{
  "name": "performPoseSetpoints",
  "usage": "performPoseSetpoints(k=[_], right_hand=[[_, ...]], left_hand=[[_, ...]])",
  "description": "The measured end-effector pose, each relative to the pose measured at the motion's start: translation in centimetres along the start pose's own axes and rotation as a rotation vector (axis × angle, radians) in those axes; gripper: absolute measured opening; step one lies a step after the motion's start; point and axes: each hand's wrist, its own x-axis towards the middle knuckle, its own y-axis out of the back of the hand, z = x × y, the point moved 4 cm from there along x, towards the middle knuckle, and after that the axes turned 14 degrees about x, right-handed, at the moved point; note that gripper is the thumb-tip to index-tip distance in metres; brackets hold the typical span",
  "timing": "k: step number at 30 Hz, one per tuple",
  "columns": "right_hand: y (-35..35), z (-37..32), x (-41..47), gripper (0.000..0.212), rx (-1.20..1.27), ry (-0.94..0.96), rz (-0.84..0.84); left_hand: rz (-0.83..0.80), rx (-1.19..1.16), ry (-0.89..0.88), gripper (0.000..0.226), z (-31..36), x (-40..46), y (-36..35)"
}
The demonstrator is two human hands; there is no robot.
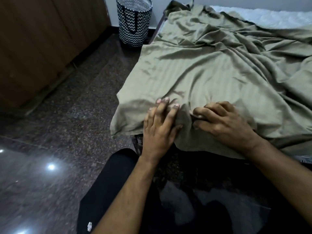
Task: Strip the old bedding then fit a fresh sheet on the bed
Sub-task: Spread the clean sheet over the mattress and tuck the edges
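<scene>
Olive-green cloth fills the near corner of the bed, and both hands are on it. One left hand (157,128) lies flat with its fingers straight and spread a little, pressing the sheet (202,68) down where it drapes over the bed's edge; it grasps nothing. One right hand (222,122), just beside it, has its fingers curled and the thumb tucked against them, bunching a small fold of the same sheet in a pinch. The two hands are near each other but not touching.

There is one sheet in sight. It is spread loosely over the bed, wrinkled in long ridges, its near corner hanging past the edge toward the floor. At the far right, one strip of bare white mattress (263,16) shows beyond the sheet.

One basket (134,22) with a black-and-white zigzag pattern stands on the floor beside the far corner of the bed. One brown wooden cabinet (42,39) runs along the left. Dark speckled stone floor (67,115) lies between them, with bright glints of reflected light. The person's dark-clothed leg (109,191) shows below the left arm.
</scene>
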Motion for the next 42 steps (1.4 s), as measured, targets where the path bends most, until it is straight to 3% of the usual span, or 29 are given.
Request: performPoseSetpoints(k=[3,6,9,12,14,17,21,25,28,31,34,37,39,42], right_hand=[[0.4,-0.2,-0.9,0.032,0.035,0.044,-0.027],[0.9,1.1,-1.3,0.033,0.157,-0.243,0.034],[1.1,1.0,-0.9,0.027,0.185,-0.336,0.132],[2.0,0.8,-0.3,0.016,0.195,-0.264,0.15],[2.8,0.6,-0.2,0.019,0.156,-0.231,0.162],[2.4,-0.2,-0.8,0.024,0.217,-0.139,0.007],[-0.2,-0.2,-3.3,0.018,0.303,-0.032,-0.429],[-0.9,1.0,-4.4,0.015,0.305,-0.188,-0.49],[-1.1,0.7,-4.0,0.034,0.306,-0.226,-0.436],[-0.8,-0.9,-3.0,0.034,0.275,-0.178,-0.34],[-0.9,-2.8,-1.6,0.029,0.206,-0.055,-0.217],[-0.4,-4.0,-0.7,0.028,0.131,0.01,-0.068],[0.9,-3.8,0.3,0.027,0.064,-0.063,0.054],[2.5,-1.4,1.7,0.039,0.0,-0.362,0.106]], left_hand=[[0.087,0.024,-0.002,0.034,-0.9,-0.8,0.5],[0.072,0.019,0.063,0.018,-2.6,-1.6,-0.6],[0.02,-0.048,0.171,0.027,-3.2,-1.2,-1.5],[0.033,-0.118,0.181,0.035,-2.4,-1.2,-1.8],[0.033,-0.163,0.22,0.049,-2.1,-1.5,-2.3],[0.094,-0.104,0.102,0.069,-1.6,-1.6,-2.5],[0.046,0.053,-0.006,0.039,-1.1,-1.0,-2.1],[-0.107,0.029,-0.104,0.023,0.3,-1.8,-2.5],[-0.285,0.018,-0.073,0.024,1.2,-3.4,-2.8],[-0.41,-0.001,0.072,0.053,0.3,-4.4,-2.8],[-0.237,-0.115,0.133,0.062,-0.4,-3.6,-0.6],[-0.016,-0.117,0.181,0.042,-1.0,-1.8,0.8],[0.026,-0.057,0.193,0.034,-1.5,-0.7,0.5],[0.051,-0.007,0.219,0.039,-2.0,0.3,0.2]])
